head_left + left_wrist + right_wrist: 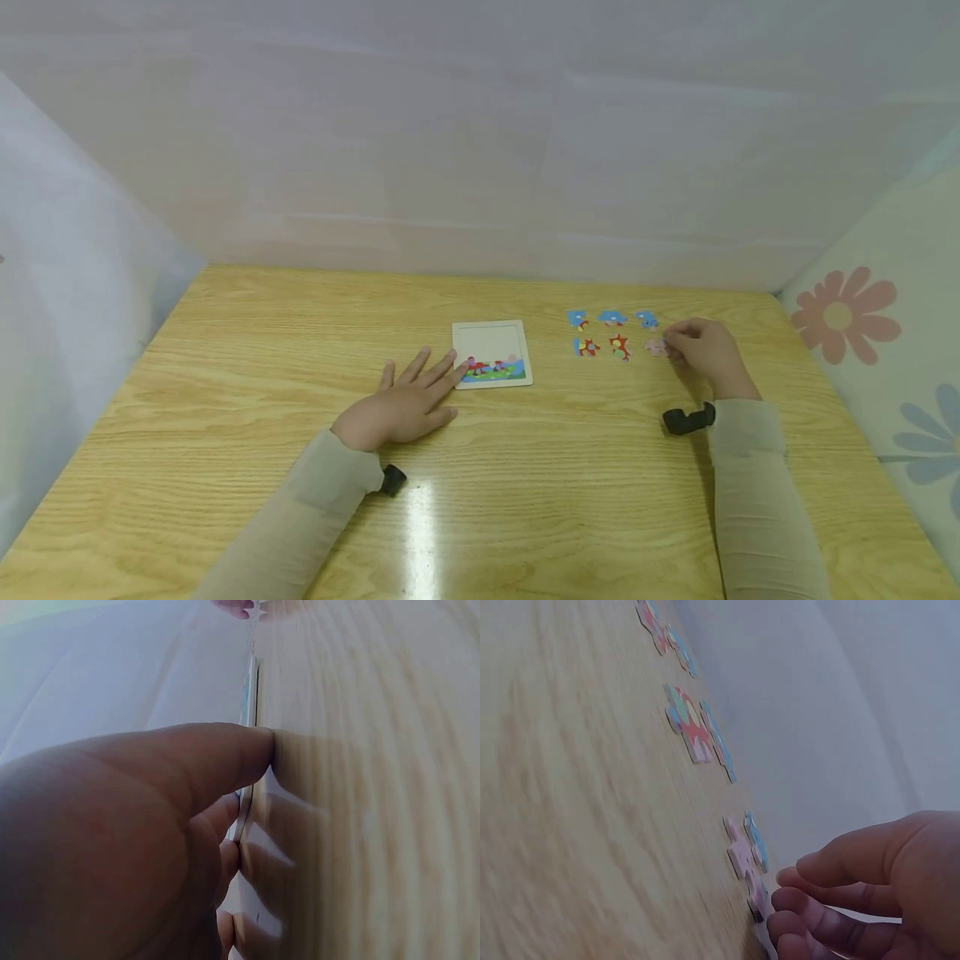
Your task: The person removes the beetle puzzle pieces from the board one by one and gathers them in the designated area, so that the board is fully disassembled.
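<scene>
My left hand [401, 410] lies flat on the table with fingers spread, its fingertips on the left edge of a square puzzle tray [491, 386]. Along the tray's bottom, pieces form a strip of picture in green, blue and red; above it the pale base shows. My right hand [705, 350] is beside a pink jigsaw piece [656, 347] at the right end of the nearer row of pieces. Its thumb and fingers are loosely bent, the fingertips right at the piece's edge. In the right wrist view this pink piece [741, 851] lies on the table.
Further loose jigsaw pieces lie in two rows right of the tray: a red one [619, 347], a red and blue one [587, 347], and blue ones [613, 317] behind. The wooden table [525, 483] meets a pale cloth wall [465, 167] at the back.
</scene>
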